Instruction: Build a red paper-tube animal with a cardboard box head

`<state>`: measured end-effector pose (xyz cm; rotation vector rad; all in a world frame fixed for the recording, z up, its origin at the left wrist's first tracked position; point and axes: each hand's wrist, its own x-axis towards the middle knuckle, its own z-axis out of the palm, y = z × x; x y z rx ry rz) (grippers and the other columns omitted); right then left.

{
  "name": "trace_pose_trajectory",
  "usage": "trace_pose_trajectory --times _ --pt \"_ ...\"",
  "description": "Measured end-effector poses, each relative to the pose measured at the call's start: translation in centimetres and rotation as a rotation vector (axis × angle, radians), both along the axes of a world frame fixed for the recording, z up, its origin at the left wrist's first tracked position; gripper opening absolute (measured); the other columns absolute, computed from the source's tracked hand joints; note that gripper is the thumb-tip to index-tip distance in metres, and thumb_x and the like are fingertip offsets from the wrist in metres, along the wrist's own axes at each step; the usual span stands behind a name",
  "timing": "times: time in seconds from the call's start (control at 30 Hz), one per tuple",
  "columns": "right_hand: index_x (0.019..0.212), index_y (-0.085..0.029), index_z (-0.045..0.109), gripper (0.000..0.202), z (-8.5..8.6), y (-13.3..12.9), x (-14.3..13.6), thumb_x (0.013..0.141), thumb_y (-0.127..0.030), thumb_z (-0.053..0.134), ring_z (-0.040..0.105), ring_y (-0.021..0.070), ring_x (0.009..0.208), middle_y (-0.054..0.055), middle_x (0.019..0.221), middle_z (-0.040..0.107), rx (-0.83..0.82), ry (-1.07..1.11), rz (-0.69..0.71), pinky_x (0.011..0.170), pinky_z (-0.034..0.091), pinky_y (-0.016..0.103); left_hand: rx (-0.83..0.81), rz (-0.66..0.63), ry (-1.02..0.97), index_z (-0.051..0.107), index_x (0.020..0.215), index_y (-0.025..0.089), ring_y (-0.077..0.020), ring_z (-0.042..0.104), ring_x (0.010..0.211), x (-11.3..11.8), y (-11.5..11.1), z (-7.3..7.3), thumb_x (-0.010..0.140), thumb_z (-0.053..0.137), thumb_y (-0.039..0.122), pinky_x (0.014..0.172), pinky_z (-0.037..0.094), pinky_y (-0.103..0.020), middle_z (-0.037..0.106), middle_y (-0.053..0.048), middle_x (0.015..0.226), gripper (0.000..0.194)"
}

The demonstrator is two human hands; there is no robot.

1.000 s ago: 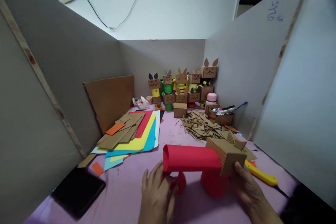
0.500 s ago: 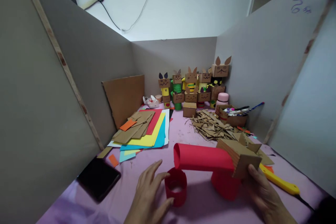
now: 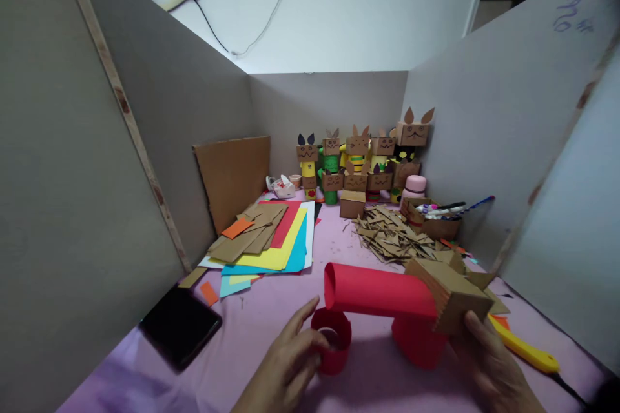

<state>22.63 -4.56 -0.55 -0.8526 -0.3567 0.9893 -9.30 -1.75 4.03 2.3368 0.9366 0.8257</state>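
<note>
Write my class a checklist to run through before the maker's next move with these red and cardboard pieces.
1. Right hand supports the cardboard box: ok.
2. Long red tube meets the box: ok, at its right end.
3. Short red ring stands open end up: ok.
4. Left hand grips the ring firmly: cannot tell; fingers are at its rim, the thumb is hidden.
5. Both hands free: not ok; the right one holds the box.
6. Yellow tool clear of the fingers: ok, it lies beyond the right hand.
</note>
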Motion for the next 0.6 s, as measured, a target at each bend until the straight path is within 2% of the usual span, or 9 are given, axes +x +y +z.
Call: trace_pose_trajectory --times 0.07,0.17,0.23,0.3,0.37,0.47,0.6 --pt "0.119 -0.033 0.058 0.082 0.2 0.0 0.0 0.043 -0.046 0.087 0.050 0.0311 0.119 0.003 0.119 0.066 -0.005 -0.015 -0.039 0.103 0.038 0.047 -0.065 0.042 -0.044 0.055 0.113 0.029 -0.0258 0.035 0.136 -0.1 0.0 -0.8 0.087 0.050 0.027 0.105 0.039 -0.042 0.035 -0.010 0.150 0.026" --pt "0.117 -0.034 0.058 0.082 0.1 0.0 -0.1 0.042 -0.048 0.087 0.047 0.0303 0.122 0.003 0.126 0.061 -0.018 -0.053 -0.028 0.107 0.032 0.045 -0.217 0.130 -0.194 0.026 0.139 0.026 -0.0271 0.032 0.137 0.5 -0.1 -2.9 0.082 0.060 0.036 0.108 0.033 -0.047 0.032 -0.016 0.150 0.067" --pt "0.118 -0.034 0.057 0.082 -0.1 -0.1 -0.2 0.043 -0.046 0.087 0.048 0.0308 0.121 0.003 0.128 0.060 -0.025 -0.093 0.004 0.107 0.032 0.046 -0.285 0.143 -0.311 0.014 0.142 0.021 -0.0279 0.033 0.137 1.4 -0.1 -4.2 0.079 0.063 0.035 0.109 0.032 -0.047 0.032 -0.019 0.148 0.081" --pt "0.120 -0.035 0.056 0.080 -0.4 -0.1 -0.1 0.046 -0.044 0.086 0.050 0.0309 0.119 0.003 0.128 0.059 -0.006 -0.137 0.035 0.103 0.036 0.046 -0.319 0.135 -0.390 0.010 0.144 0.020 -0.0290 0.038 0.133 2.3 -0.1 -5.0 0.076 0.065 0.032 0.108 0.034 -0.046 0.035 -0.019 0.146 0.089" --pt "0.123 -0.034 0.054 0.080 -0.8 -0.1 0.2 0.049 -0.043 0.085 0.052 0.0304 0.116 0.004 0.126 0.061 0.016 -0.169 0.049 0.098 0.042 0.044 -0.324 0.131 -0.407 0.009 0.145 0.020 -0.0301 0.044 0.129 2.9 -0.1 -5.1 0.073 0.067 0.028 0.105 0.038 -0.046 0.043 -0.017 0.141 0.093" --pt "0.126 -0.032 0.051 0.087 -1.3 0.0 0.6 0.047 -0.040 0.086 0.054 0.0324 0.114 0.008 0.121 0.063 0.012 -0.194 0.057 0.089 0.049 0.042 -0.329 0.129 -0.396 0.014 0.145 0.020 -0.0308 0.047 0.125 3.2 -0.3 -4.8 0.072 0.066 0.024 0.101 0.042 -0.046 0.050 -0.015 0.135 0.089" --pt "0.129 -0.030 0.048 0.089 -1.2 0.0 0.5 0.049 -0.040 0.085 0.054 0.0350 0.114 0.011 0.119 0.064 0.037 -0.245 0.070 0.087 0.050 0.046 -0.376 0.119 -0.433 0.015 0.143 0.018 -0.0279 0.043 0.128 3.1 -0.5 -4.1 0.069 0.063 0.015 0.107 0.033 -0.046 0.046 -0.014 0.139 0.088"
